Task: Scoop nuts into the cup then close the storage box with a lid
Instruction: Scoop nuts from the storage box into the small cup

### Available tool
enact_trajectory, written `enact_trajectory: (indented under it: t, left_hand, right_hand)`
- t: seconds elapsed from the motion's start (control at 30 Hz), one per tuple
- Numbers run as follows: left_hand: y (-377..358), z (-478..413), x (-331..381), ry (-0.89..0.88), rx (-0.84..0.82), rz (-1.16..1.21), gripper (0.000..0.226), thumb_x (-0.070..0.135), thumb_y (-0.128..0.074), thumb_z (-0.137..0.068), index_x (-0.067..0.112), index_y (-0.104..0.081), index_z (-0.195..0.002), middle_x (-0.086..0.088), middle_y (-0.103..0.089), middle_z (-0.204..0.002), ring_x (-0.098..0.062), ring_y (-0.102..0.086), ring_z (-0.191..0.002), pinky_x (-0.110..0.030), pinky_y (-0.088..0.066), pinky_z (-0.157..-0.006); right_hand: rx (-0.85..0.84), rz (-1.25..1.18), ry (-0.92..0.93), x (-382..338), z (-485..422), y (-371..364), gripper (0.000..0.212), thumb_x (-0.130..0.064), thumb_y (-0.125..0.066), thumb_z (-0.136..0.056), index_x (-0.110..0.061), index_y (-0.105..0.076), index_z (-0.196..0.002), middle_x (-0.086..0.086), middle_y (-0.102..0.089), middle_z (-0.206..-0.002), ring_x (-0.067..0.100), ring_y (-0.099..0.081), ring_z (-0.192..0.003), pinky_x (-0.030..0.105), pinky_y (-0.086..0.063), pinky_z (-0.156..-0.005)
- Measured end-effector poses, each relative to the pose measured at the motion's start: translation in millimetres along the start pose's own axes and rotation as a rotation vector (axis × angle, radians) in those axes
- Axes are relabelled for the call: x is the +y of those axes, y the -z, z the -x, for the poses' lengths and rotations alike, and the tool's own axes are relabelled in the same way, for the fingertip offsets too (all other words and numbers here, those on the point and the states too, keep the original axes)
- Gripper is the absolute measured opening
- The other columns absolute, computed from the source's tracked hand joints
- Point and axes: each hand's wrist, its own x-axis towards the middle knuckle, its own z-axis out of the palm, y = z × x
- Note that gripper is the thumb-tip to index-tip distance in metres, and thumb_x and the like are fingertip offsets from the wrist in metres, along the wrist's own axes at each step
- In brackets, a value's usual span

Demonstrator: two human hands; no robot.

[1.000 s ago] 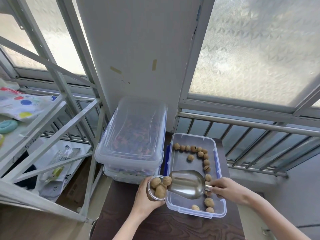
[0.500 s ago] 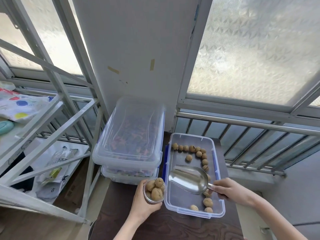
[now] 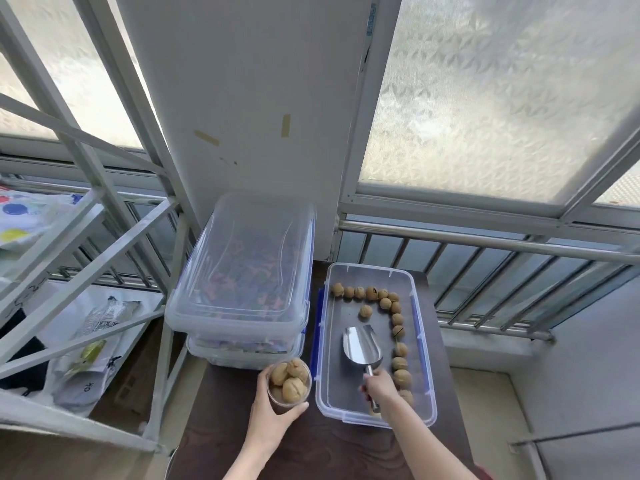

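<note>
On a dark table (image 3: pixel 221 441), a person's left hand (image 3: pixel 273 424) wraps around a clear cup (image 3: pixel 289 382) heaped with nuts, at 9 o'clock of the open storage box (image 3: pixel 332 407). The right hand (image 3: pixel 381 389) grips the handle of a metal scoop (image 3: pixel 362 348) lying inside the box, loose nuts (image 3: pixel 398 351) lined along its 3 o'clock side; stacked lidded bins (image 3: pixel 242 271) stand at 11 o'clock

The scoop (image 3: pixel 362 347) has left the cup (image 3: pixel 289 382), emptied, and now lies lowered in the storage box (image 3: pixel 420 344).
</note>
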Motion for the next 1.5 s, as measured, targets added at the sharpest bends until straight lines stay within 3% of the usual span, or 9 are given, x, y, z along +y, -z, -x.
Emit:
enact_trajectory:
  t: [0.17,0.37,0.53,0.67,0.8,0.93,1.03,1.2,1.5]
  left_hand:
    - [1.6,0.2,5.0,-0.025,-0.023,-0.006,0.087,0.006,-0.091,-0.059,0.050,-0.039,-0.113,0.050,-0.047,-0.114,0.024,-0.048,-0.107,0.011,-0.033,-0.084]
    - [3.5,1.3,6.0,-0.019,-0.012,-0.016,0.086,0.009,-0.091,-0.059,0.051,-0.038,-0.113,0.031,-0.054,-0.115,0.027,-0.046,-0.106,0.003,-0.038,-0.085]
    - [4.8,1.3,4.1,-0.026,-0.020,-0.020,0.085,0.010,-0.090,-0.061,0.042,-0.039,-0.121,0.026,-0.050,-0.121,0.030,-0.044,-0.104,-0.015,-0.035,-0.095]
    - [4.4,0.6,3.7,-0.015,-0.031,-0.003,0.086,0.010,-0.090,-0.061,0.030,-0.041,-0.129,0.022,-0.051,-0.122,0.030,-0.044,-0.104,-0.019,-0.035,-0.097]
    - [5.6,-0.5,1.6,-0.010,-0.037,0.003,0.088,0.011,-0.091,-0.060,0.029,-0.042,-0.130,0.021,-0.053,-0.123,0.027,-0.046,-0.106,-0.010,-0.038,-0.088]
    - [6.8,-2.2,0.7,0.010,-0.049,-0.008,0.092,0.013,-0.093,-0.055,0.026,-0.043,-0.131,0.013,-0.056,-0.127,0.018,-0.049,-0.112,-0.018,-0.037,-0.097]
    - [7.1,-1.8,-1.5,0.020,-0.043,-0.015,0.094,0.014,-0.093,-0.056,0.025,-0.042,-0.134,0.009,-0.056,-0.130,-0.002,-0.053,-0.119,-0.022,-0.036,-0.102]
    - [6.8,-1.6,-2.2,0.036,-0.052,-0.015,0.096,0.015,-0.092,-0.057,0.026,-0.040,-0.137,0.008,-0.053,-0.134,-0.006,-0.049,-0.124,-0.023,-0.034,-0.104]
    - [9.6,4.7,10.6,0.093,-0.114,-0.005,0.102,0.015,-0.093,-0.056,0.030,-0.032,-0.136,0.005,-0.048,-0.138,-0.010,-0.047,-0.126,-0.024,-0.032,-0.106]
  right_hand:
    - [0.026,0.048,-0.016,6.2,-16.1,-13.3,0.017,-0.010,-0.043,-0.093,-0.002,-0.050,-0.107,0.014,-0.053,-0.067,0.021,-0.050,-0.048,0.024,-0.040,-0.045]
    - [0.059,0.170,-0.010,5.6,-5.7,-10.9,0.005,-0.005,-0.053,-0.090,-0.005,-0.056,-0.094,0.011,-0.058,-0.078,0.014,-0.049,-0.054,0.022,-0.037,-0.044]
    - [0.045,0.187,-0.034,23.1,-6.6,-13.4,0.026,-0.009,-0.057,-0.089,0.002,-0.061,-0.112,0.011,-0.058,-0.090,0.023,-0.057,-0.079,0.026,-0.045,-0.070]
    - [0.004,0.077,-0.113,34.1,-4.0,-14.8,0.013,-0.006,-0.063,-0.087,0.001,-0.060,-0.097,0.013,-0.058,-0.073,0.030,-0.064,-0.056,0.037,-0.058,-0.057]
    - [0.086,0.211,-0.071,30.4,-2.1,-16.7,0.022,-0.026,-0.075,-0.077,-0.013,-0.061,-0.066,0.007,-0.064,-0.074,0.024,-0.062,-0.071,0.030,-0.050,-0.067]
    - [0.107,0.303,-0.018,34.3,-9.7,-22.2,0.039,-0.035,-0.078,-0.071,-0.016,-0.051,-0.050,0.004,-0.064,-0.067,0.022,-0.061,-0.067,0.026,-0.044,-0.063]
    - [0.094,0.377,0.014,40.4,-17.4,-25.5,0.034,-0.042,-0.078,-0.068,-0.016,-0.057,-0.060,0.007,-0.072,-0.077,0.025,-0.069,-0.076,0.028,-0.049,-0.065]
    - [0.115,0.465,0.060,42.4,-15.6,-27.8,0.040,-0.046,-0.071,-0.072,-0.011,-0.066,-0.092,0.010,-0.072,-0.098,0.029,-0.067,-0.092,0.028,-0.043,-0.067]
    - [0.126,0.549,0.090,35.4,-1.5,-25.3,0.041,-0.048,-0.065,-0.078,-0.012,-0.064,-0.097,0.009,-0.069,-0.105,0.029,-0.065,-0.097,0.032,-0.047,-0.074]
